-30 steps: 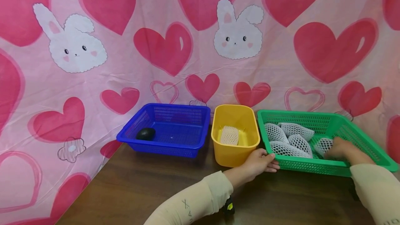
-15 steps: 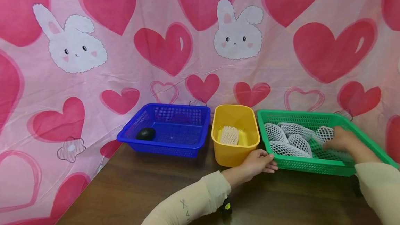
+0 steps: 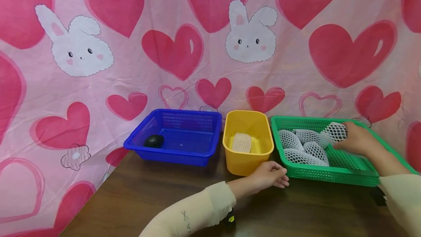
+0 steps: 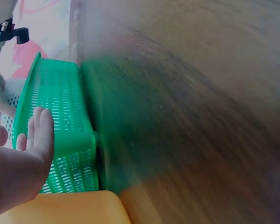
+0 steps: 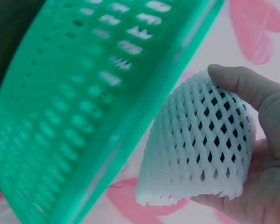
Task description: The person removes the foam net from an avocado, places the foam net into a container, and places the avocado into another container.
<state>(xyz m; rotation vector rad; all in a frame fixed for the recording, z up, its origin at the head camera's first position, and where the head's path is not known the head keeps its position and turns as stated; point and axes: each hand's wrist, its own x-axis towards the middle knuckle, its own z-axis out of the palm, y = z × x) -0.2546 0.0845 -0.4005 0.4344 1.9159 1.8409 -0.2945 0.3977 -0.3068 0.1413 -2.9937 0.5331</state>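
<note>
My R hand grips a white foam net w/ something dark inside; the dark shows thru the holes, but I cannot tell what it is. The thumb presses on one side of the net and the other fingers go behind it, so they are parted only as wide as this thing. The net is over the back part of the green basket, its loose end turned to my left, close to the other netted pcs. I cannot tell if it touches them.

In the L half of the same basket lie four more white netted pcs, close together.

My L hand has hold of nothing. Its fingers are slightly bent, w/ the thumb near them, beside the front L corner of the green basket. I cannot say for sure if a fingertip touches the wall.

Btwn the baskets stands the yellow bin, w/ one cream net in it. Farther L is the blue basket, w/ one dark oval fruit near its L side. All three containers are on the brown table, before a pink cloth w/ hearts & rabbits.
</note>
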